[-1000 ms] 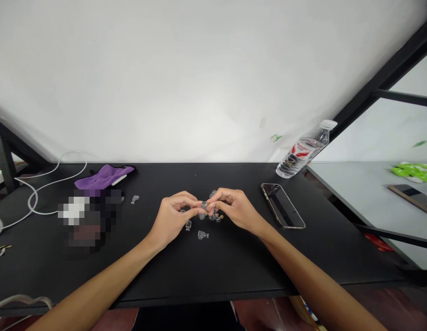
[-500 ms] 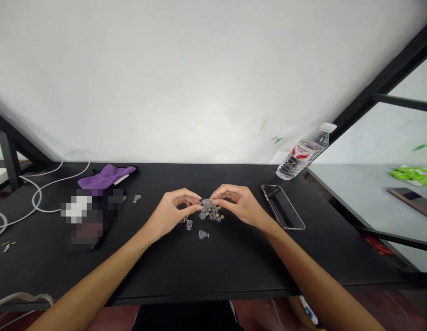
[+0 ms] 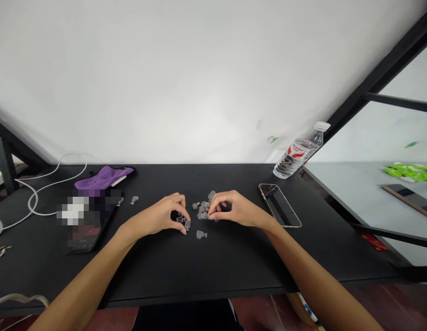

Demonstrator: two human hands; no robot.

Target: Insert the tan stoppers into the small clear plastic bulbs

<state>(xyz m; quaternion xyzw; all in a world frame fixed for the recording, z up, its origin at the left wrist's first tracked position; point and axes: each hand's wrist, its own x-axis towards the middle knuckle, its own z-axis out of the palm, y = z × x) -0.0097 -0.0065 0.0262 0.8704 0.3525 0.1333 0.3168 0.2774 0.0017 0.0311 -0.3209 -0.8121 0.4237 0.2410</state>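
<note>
Several tiny clear glass bottles, some with cork stoppers, lie in a pile at the middle of the black table. My left hand is left of the pile, thumb and fingers spread around a few small bottles lying on the table. At the pile's right side, my right hand has its thumb and fingertips pinched together; what they hold, if anything, is too small to make out. One uncorked bottle lies alone in front of the pile.
A phone lies right of my right hand, with a water bottle behind it. Left are a purple cloth, a dark, partly blurred device, a white cable and another tiny bottle.
My hands have moved apart. My left hand has shifted left and down from the pile to the loose bottles, its fingers wider. My right hand has lowered slightly at the pile.
</note>
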